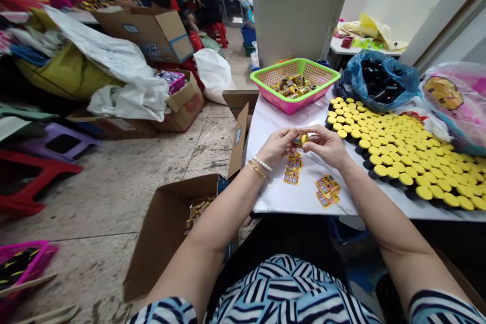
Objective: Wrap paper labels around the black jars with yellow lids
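While I watch through the head camera, the left hand (276, 147) and right hand (326, 146) nearly meet above the tabletop (288, 202), their fingers curled and pinching a small yellow-capped tube (302, 138) between them. Just below the hands lie printed labels (293, 168), with another small pile to the right, and ahead I see a pink-and-green basket (294, 86) of small gold-and-black pieces. Rows of yellow-capped containers (402, 154) cover the tabletop's right side beside a blue bag (375, 81), while a cardboard box (170, 235) sits on the floor (98, 197) left of the tabletop.
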